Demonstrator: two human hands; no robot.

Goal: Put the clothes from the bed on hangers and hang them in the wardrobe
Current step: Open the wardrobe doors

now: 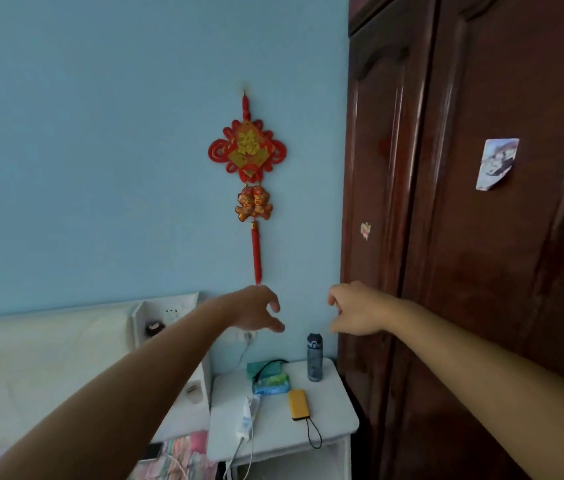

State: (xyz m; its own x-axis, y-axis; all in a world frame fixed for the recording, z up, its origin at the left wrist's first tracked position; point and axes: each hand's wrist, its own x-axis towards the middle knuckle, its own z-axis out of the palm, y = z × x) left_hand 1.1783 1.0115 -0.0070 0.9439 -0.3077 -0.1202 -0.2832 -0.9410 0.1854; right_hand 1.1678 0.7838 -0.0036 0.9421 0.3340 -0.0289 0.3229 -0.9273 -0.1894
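— As both arms reach forward, what do the hands carry?
— Nothing: the left hand (256, 311) and right hand (356, 311) hang loosely curled, apart, in mid-air.
— Below them?
— A white bedside table (336, 420) with a yellow power bank (298, 405) and a grey bottle (314, 357).
— And the wardrobe?
— The dark wooden wardrobe (481, 254) stands right, doors seemingly closed, though blurred. A red knot ornament (248, 154) hangs on the blue wall.

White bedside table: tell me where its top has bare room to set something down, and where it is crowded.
The white bedside table is bare along its right front, between the yellow power bank and the right edge, below the grey water bottle. The back left is crowded with green tissue packs; a white tube lies along the left.
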